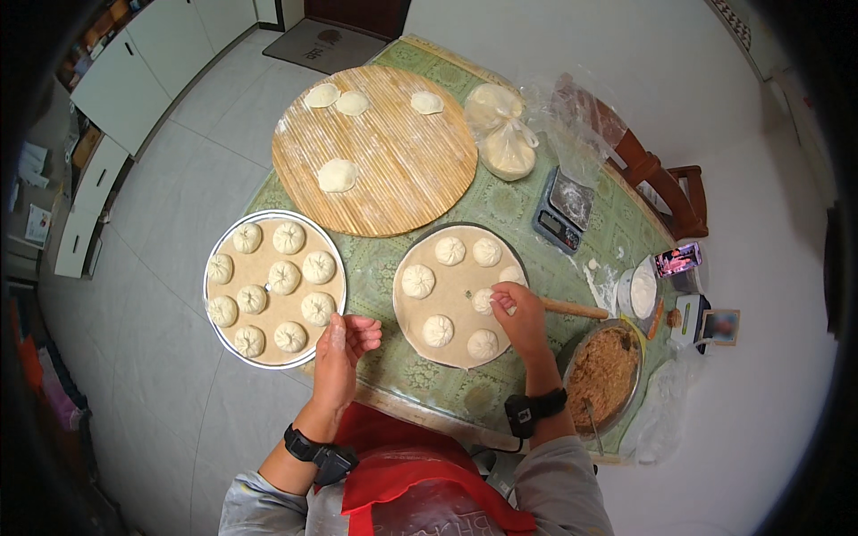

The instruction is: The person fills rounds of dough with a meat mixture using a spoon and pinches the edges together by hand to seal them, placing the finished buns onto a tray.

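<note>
My right hand (520, 315) is over the right round tray (409, 311), with its fingertips gathered at a pleated bun (482, 301) and covering part of it. Several more pleated buns, such as one at the left (418, 281), sit on this tray's beige liner. Beside the other round tray (276, 366), my left hand (345, 345) is raised with its fingers loosely curled and nothing in it. Its thumb overlaps the edge of a bun (317, 309) in the picture. That tray also carries several pleated buns.
Flattened dough rounds (337, 175) lie on a round slatted board (382, 144). Bagged dough (506, 137) and a digital scale (566, 211) are farther right. A rolling pin (575, 308), a flour bowl (637, 293) and a bowl of filling with a spoon (602, 378) stand near my right arm.
</note>
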`<move>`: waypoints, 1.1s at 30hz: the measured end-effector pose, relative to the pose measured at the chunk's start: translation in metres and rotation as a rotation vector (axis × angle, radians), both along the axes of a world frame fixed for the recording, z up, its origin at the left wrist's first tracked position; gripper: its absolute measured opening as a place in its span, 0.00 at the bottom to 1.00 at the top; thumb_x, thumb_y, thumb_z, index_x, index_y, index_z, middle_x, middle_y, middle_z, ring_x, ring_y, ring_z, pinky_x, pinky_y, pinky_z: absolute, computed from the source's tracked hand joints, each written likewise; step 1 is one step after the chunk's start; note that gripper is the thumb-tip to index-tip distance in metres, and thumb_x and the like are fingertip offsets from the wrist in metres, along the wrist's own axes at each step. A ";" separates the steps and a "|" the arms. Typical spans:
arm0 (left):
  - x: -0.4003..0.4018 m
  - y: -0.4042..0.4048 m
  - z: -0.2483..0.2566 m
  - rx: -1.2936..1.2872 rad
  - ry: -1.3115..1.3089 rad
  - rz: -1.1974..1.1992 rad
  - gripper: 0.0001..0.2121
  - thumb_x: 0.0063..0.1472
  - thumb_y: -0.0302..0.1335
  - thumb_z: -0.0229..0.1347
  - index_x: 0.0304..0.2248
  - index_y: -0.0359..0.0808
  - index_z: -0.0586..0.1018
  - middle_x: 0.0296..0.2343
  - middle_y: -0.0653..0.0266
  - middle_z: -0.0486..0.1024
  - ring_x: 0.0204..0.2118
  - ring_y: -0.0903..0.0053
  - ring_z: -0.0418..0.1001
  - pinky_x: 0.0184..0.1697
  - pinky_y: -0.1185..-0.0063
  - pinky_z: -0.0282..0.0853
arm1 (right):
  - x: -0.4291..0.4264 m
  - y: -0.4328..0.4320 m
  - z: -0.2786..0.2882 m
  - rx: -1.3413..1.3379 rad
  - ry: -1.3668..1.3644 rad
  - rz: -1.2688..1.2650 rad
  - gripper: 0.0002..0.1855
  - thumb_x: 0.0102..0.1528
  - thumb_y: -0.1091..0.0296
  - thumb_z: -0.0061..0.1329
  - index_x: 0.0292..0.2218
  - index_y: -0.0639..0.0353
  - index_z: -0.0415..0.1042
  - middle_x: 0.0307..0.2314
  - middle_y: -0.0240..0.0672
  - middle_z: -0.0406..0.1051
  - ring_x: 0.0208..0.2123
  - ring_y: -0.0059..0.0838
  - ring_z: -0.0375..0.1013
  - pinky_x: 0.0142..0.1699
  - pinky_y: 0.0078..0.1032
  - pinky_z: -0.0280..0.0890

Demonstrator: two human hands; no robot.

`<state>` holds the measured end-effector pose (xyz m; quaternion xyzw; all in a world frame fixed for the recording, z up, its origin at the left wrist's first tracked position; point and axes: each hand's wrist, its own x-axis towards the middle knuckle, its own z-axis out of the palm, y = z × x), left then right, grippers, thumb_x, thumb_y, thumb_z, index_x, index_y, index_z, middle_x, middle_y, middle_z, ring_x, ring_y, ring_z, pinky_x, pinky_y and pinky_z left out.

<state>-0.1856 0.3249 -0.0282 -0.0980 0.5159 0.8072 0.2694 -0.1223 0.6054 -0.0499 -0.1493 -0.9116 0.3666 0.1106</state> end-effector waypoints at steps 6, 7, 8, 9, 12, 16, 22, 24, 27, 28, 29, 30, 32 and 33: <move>-0.002 0.000 0.001 0.006 -0.009 -0.015 0.24 0.62 0.48 0.35 0.32 0.33 0.69 0.29 0.62 0.70 0.32 0.78 0.68 0.39 0.80 0.65 | -0.003 -0.005 0.008 -0.007 0.025 -0.032 0.13 0.41 0.81 0.51 0.33 0.62 0.68 0.23 0.36 0.67 0.23 0.27 0.68 0.30 0.20 0.64; -0.002 0.001 0.000 0.006 -0.012 -0.017 0.24 0.62 0.48 0.35 0.32 0.33 0.69 0.29 0.62 0.70 0.32 0.79 0.68 0.39 0.80 0.65 | -0.002 -0.004 0.008 -0.006 0.024 -0.031 0.13 0.41 0.81 0.51 0.33 0.62 0.68 0.23 0.36 0.67 0.23 0.27 0.68 0.30 0.20 0.64; -0.002 0.002 0.000 0.008 -0.013 -0.016 0.24 0.62 0.48 0.35 0.32 0.33 0.69 0.29 0.62 0.70 0.32 0.79 0.68 0.39 0.80 0.65 | -0.001 -0.002 0.007 0.004 -0.004 -0.028 0.13 0.41 0.81 0.51 0.33 0.63 0.68 0.23 0.36 0.67 0.23 0.27 0.68 0.29 0.20 0.64; -0.002 0.003 0.000 0.004 -0.009 -0.019 0.24 0.62 0.48 0.34 0.32 0.33 0.69 0.28 0.62 0.71 0.31 0.79 0.68 0.39 0.80 0.65 | 0.000 -0.001 0.006 0.013 -0.032 -0.025 0.13 0.42 0.81 0.51 0.33 0.63 0.68 0.23 0.36 0.67 0.23 0.27 0.68 0.29 0.20 0.64; 0.000 0.007 -0.005 0.050 -0.014 -0.008 0.20 0.62 0.43 0.37 0.33 0.32 0.70 0.29 0.62 0.71 0.31 0.79 0.69 0.37 0.80 0.65 | 0.001 0.000 0.004 0.014 -0.032 -0.027 0.12 0.42 0.80 0.52 0.33 0.63 0.68 0.23 0.37 0.67 0.23 0.26 0.68 0.29 0.20 0.64; 0.001 0.030 -0.013 -0.201 0.328 -0.209 0.10 0.58 0.31 0.49 0.33 0.32 0.73 0.27 0.65 0.71 0.29 0.81 0.69 0.34 0.83 0.65 | 0.000 0.001 0.004 -0.013 -0.028 -0.034 0.12 0.43 0.80 0.51 0.32 0.63 0.69 0.24 0.37 0.68 0.23 0.26 0.68 0.29 0.19 0.64; -0.018 0.112 -0.017 -0.532 0.794 -0.424 0.07 0.49 0.23 0.56 0.30 0.34 0.76 0.24 0.60 0.71 0.25 0.73 0.70 0.27 0.80 0.65 | 0.002 0.002 0.001 -0.090 -0.011 -0.039 0.11 0.43 0.81 0.50 0.32 0.63 0.69 0.24 0.37 0.68 0.23 0.25 0.68 0.29 0.19 0.64; -0.021 0.131 -0.027 -0.566 0.843 -0.446 0.07 0.48 0.23 0.56 0.30 0.34 0.76 0.24 0.59 0.71 0.25 0.71 0.70 0.28 0.79 0.65 | 0.004 0.000 0.002 -0.095 -0.023 -0.036 0.11 0.43 0.81 0.50 0.32 0.63 0.69 0.24 0.37 0.68 0.23 0.25 0.67 0.29 0.19 0.64; -0.024 0.150 -0.034 -0.611 0.920 -0.471 0.07 0.46 0.22 0.55 0.28 0.34 0.76 0.23 0.57 0.70 0.26 0.65 0.70 0.29 0.75 0.65 | 0.005 0.001 0.002 -0.113 -0.012 -0.036 0.11 0.43 0.81 0.50 0.32 0.63 0.69 0.24 0.37 0.67 0.24 0.26 0.68 0.30 0.19 0.64; -0.024 0.154 -0.036 -0.653 0.967 -0.475 0.06 0.45 0.22 0.55 0.27 0.35 0.76 0.23 0.58 0.70 0.27 0.64 0.69 0.29 0.74 0.65 | 0.006 0.001 0.001 -0.117 -0.013 -0.045 0.11 0.43 0.81 0.50 0.32 0.63 0.69 0.24 0.37 0.67 0.24 0.26 0.68 0.30 0.19 0.64; -0.025 0.158 -0.038 -0.695 1.014 -0.479 0.05 0.44 0.22 0.54 0.25 0.35 0.76 0.24 0.58 0.70 0.28 0.63 0.69 0.30 0.73 0.65 | 0.006 0.001 0.000 -0.130 -0.005 -0.038 0.11 0.44 0.81 0.50 0.32 0.63 0.69 0.24 0.38 0.67 0.24 0.27 0.68 0.30 0.19 0.64; -0.025 0.160 -0.039 -0.693 1.015 -0.487 0.05 0.44 0.22 0.54 0.25 0.35 0.76 0.24 0.58 0.70 0.28 0.63 0.69 0.30 0.73 0.65 | 0.006 0.001 0.000 -0.142 0.004 -0.031 0.10 0.44 0.81 0.49 0.32 0.63 0.69 0.25 0.38 0.67 0.25 0.27 0.69 0.30 0.19 0.65; -0.028 0.161 -0.040 -0.706 1.077 -0.562 0.05 0.42 0.21 0.54 0.23 0.36 0.75 0.24 0.59 0.69 0.30 0.63 0.68 0.30 0.72 0.64 | 0.005 0.001 0.002 -0.153 -0.006 -0.032 0.10 0.44 0.82 0.49 0.32 0.63 0.69 0.25 0.38 0.67 0.25 0.27 0.69 0.30 0.19 0.65; -0.029 0.162 -0.042 -0.705 1.077 -0.567 0.05 0.42 0.21 0.54 0.23 0.36 0.75 0.24 0.59 0.69 0.30 0.63 0.68 0.30 0.72 0.64 | 0.004 0.002 0.003 -0.161 -0.014 -0.023 0.10 0.44 0.82 0.49 0.32 0.63 0.69 0.25 0.38 0.67 0.25 0.27 0.70 0.30 0.19 0.66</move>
